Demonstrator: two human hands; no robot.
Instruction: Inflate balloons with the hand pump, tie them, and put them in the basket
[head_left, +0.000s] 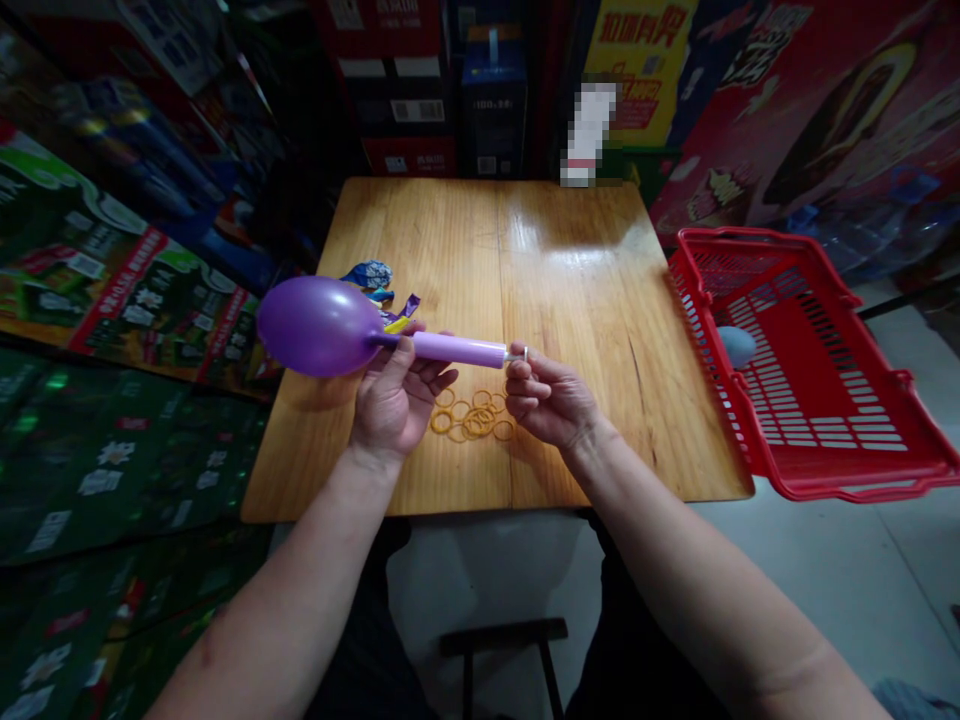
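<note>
A partly inflated purple balloon [322, 326] points to the left, its neck fitted over the end of a lilac hand pump [459, 349]. My left hand [394, 400] pinches the balloon's neck at the pump's tip with thumb and fingers. At the pump's other end, my right hand [551, 395] has its fingers closed on the white ring handle [525, 355], which sits close to the pump body. Several yellow rubber bands [476, 418] lie on the wooden table [585, 300] beneath and between my hands.
Flat balloons [369, 274] lie at the table's left edge, behind the purple one. Right of the table stands a red basket [840, 370] with a light blue balloon [737, 346] inside. Stacked green cartons [112, 460] line the left side; more boxes [493, 100] stand behind the table.
</note>
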